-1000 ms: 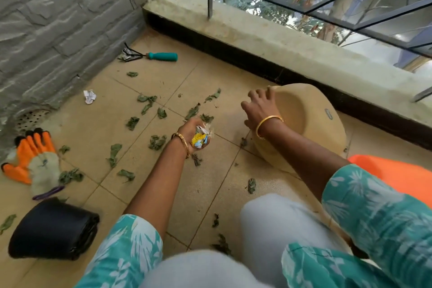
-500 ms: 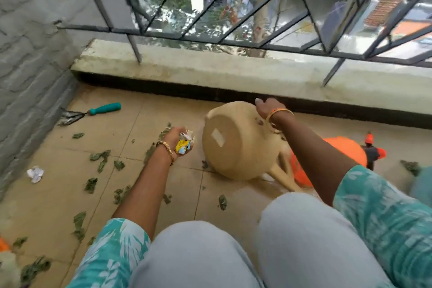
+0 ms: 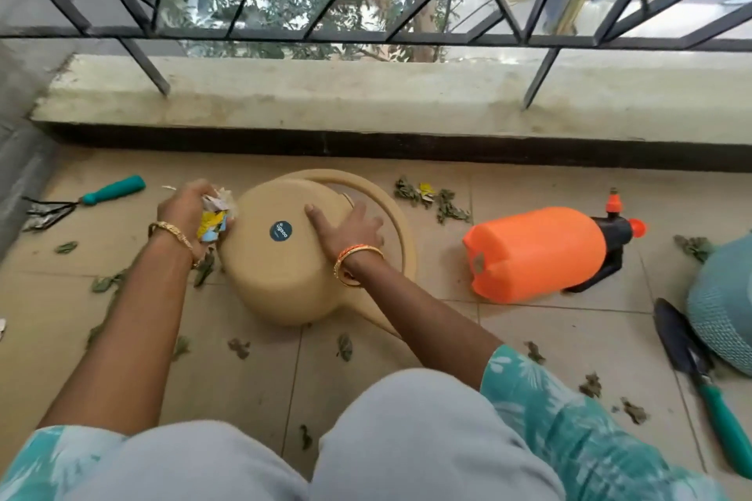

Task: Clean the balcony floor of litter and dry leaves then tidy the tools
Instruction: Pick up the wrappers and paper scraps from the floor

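My left hand (image 3: 183,211) grips a bunch of crumpled litter (image 3: 213,216), yellow, blue and white wrappers, just left of a tan watering can (image 3: 276,277). The can lies tipped on the tiled floor with its base and a round dark sticker facing me. My right hand (image 3: 346,228) lies on that base, thumb stretched across it and fingers curled over the edge by the handle. Dry leaves and a yellow scrap (image 3: 427,195) lie behind the can. More dry leaves (image 3: 345,346) are scattered across the tiles in front.
An orange pressure sprayer (image 3: 533,252) lies on its side to the right. Far right are a teal woven pot (image 3: 724,305) and a teal-handled trowel (image 3: 691,362). A teal-handled hand rake (image 3: 114,189) lies at the left wall. A concrete ledge (image 3: 366,102) with a railing bounds the far side.
The view swung right, and the gloves and black roll left it. My right hand turned the watering can over and now lies on its base. My left hand came up beside the can.
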`<state>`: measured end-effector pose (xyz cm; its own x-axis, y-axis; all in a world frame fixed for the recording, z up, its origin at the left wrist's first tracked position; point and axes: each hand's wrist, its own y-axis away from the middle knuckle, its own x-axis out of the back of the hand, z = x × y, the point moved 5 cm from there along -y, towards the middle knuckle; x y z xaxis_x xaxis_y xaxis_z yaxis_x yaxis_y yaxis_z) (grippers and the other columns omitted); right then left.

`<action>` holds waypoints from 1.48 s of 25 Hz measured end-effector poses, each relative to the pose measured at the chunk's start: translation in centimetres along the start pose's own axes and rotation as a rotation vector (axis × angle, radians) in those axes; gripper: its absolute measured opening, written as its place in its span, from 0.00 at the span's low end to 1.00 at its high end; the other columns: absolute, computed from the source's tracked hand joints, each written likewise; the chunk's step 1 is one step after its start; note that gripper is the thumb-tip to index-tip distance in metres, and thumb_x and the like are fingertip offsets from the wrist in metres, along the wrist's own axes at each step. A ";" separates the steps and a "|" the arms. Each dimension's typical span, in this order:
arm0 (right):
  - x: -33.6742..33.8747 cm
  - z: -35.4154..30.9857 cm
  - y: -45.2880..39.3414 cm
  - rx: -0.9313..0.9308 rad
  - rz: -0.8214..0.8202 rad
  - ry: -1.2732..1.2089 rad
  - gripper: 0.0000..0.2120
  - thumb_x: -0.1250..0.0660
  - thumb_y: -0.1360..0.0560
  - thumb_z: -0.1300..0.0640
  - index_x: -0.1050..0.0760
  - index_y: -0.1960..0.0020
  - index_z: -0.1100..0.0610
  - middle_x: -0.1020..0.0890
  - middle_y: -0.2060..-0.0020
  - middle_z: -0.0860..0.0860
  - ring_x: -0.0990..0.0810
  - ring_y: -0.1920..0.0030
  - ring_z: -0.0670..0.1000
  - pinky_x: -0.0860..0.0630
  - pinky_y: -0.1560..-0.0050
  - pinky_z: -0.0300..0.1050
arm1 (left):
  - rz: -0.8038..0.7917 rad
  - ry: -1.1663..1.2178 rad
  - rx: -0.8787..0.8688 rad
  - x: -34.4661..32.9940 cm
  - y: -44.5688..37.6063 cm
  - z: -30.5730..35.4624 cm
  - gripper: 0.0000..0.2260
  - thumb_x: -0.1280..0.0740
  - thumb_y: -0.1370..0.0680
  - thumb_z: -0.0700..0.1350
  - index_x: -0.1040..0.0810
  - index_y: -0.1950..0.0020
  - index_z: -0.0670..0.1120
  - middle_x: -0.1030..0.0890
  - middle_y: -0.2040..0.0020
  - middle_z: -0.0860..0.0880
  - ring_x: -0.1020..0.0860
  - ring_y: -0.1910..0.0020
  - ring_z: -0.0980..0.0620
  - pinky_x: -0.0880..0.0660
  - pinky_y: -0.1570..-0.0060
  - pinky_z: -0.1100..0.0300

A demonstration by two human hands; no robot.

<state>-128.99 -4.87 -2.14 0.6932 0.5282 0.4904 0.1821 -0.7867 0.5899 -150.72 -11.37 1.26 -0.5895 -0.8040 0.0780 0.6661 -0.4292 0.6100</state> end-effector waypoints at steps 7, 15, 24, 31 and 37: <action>4.7 0.4 -5.3 0.076 0.211 -0.152 0.18 0.43 0.22 0.46 0.23 0.49 0.58 0.20 0.53 0.56 0.22 0.50 0.57 0.28 0.51 0.46 | -0.117 -0.012 -0.044 -5.4 4.0 -0.3 0.02 0.36 0.28 0.38 0.24 0.59 0.41 0.24 0.65 0.44 0.24 0.73 0.51 0.25 0.75 0.63; 11.5 7.3 -17.9 0.236 0.229 0.634 0.22 0.36 0.29 0.64 0.26 0.36 0.52 0.22 0.40 0.57 0.28 0.40 0.62 0.34 0.40 0.47 | -0.332 -0.146 -0.065 -13.0 4.0 -1.0 0.06 0.36 0.27 0.37 0.26 0.64 0.42 0.24 0.69 0.45 0.25 0.73 0.51 0.26 0.74 0.61; 12.8 7.1 -18.9 0.244 0.494 0.375 0.11 0.40 0.25 0.58 0.21 0.47 0.54 0.18 0.49 0.56 0.26 0.44 0.61 0.29 0.44 0.52 | -0.387 -0.140 -0.063 -13.1 2.6 -1.7 0.05 0.38 0.27 0.38 0.25 0.62 0.40 0.23 0.68 0.45 0.24 0.74 0.52 0.25 0.71 0.60; 13.5 4.0 -12.6 0.197 0.288 -0.747 0.07 0.38 0.26 0.62 0.25 0.61 0.56 0.24 0.70 0.48 0.27 0.68 0.46 0.31 0.70 0.40 | -0.442 -0.090 -0.003 -12.9 2.6 -1.8 0.04 0.38 0.25 0.38 0.24 0.59 0.40 0.24 0.64 0.43 0.24 0.71 0.51 0.25 0.72 0.60; 8.2 -4.7 -5.1 0.246 -0.276 -0.755 0.06 0.37 0.23 0.61 0.24 0.56 0.61 0.26 0.70 0.51 0.28 0.72 0.45 0.27 0.71 0.38 | -0.555 -0.061 -0.045 -11.3 4.7 -0.3 0.10 0.30 0.24 0.46 0.20 0.44 0.44 0.19 0.57 0.45 0.21 0.63 0.50 0.24 0.68 0.60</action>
<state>-127.47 4.98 1.87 0.8657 0.4253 -0.2639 0.5002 -0.7540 0.4258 -140.79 -4.41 3.04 -0.8817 -0.4277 -0.1992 0.2662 -0.7996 0.5383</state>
